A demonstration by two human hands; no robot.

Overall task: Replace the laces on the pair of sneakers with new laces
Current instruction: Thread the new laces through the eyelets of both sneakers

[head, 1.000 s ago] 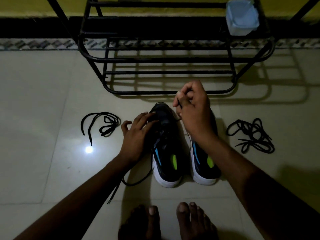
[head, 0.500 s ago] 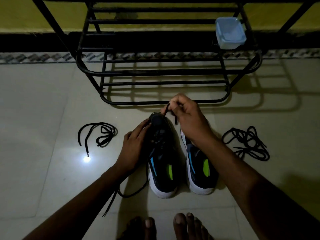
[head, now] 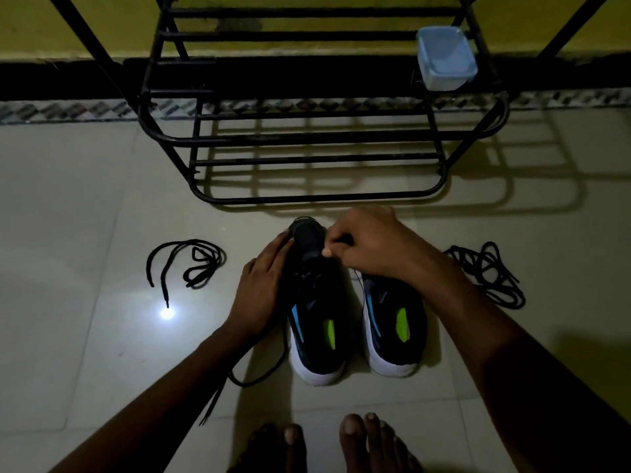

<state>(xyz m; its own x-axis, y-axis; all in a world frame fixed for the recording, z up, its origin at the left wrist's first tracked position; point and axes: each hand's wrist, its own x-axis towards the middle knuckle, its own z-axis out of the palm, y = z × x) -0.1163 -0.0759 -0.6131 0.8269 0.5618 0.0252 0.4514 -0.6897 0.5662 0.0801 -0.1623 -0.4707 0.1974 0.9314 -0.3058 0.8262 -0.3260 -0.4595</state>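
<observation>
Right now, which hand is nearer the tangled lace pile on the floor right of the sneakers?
Right. The right hand pinches a lace at the left sneaker's toe, with the pile further to its right; the left hand rests on that sneaker's far side.

I see the left sneaker [head: 317, 322] and right sneaker [head: 392, 331] upright side by side, heels toward me (dark uppers, white soles). A threaded lace [head: 254, 380] trails from the left one; a loose lace [head: 191, 264] lies left, a tangled pile [head: 488, 271] right.
</observation>
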